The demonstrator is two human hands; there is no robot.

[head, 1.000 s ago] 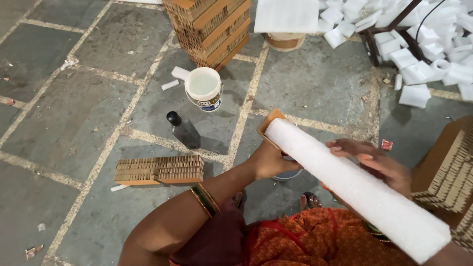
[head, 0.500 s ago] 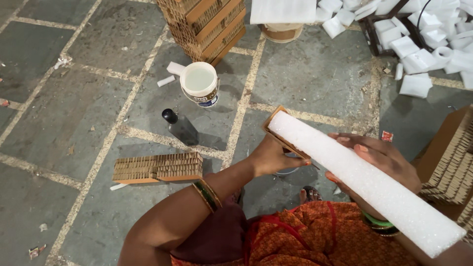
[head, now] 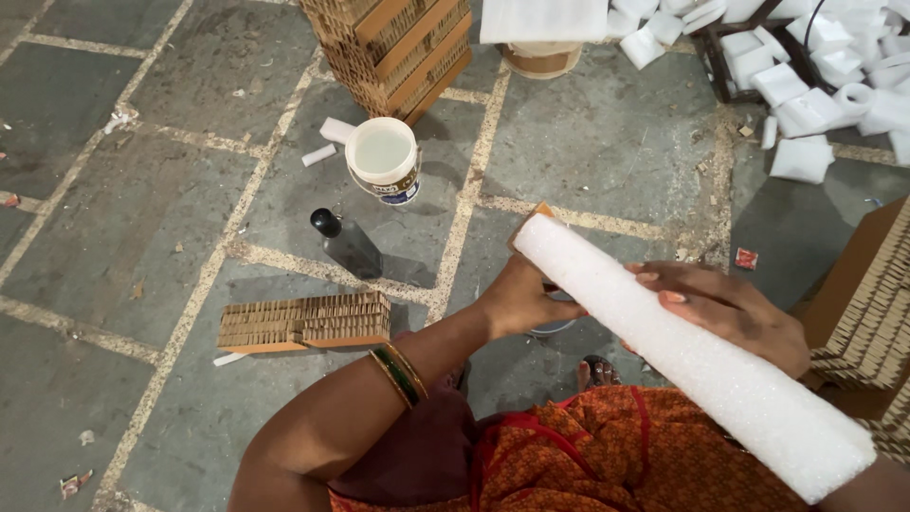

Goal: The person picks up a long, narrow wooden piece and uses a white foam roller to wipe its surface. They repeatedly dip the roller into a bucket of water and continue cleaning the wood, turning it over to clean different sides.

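A long white foam roll (head: 682, 351) — its surface finely pebbled, wound into a tight cylinder — slants from upper left to lower right above the tiled floor (head: 607, 152). The right hand (head: 730, 313) lies across its middle from above; the left hand (head: 521, 299) grips from beneath near the upper end, where an orange-brown piece — partly hidden — shows behind.

tub label (head: 396, 192): dark band, front of white round tub, floor centre | red wrapper scrap (head: 746, 258): small, square, floor right | no signs/screens
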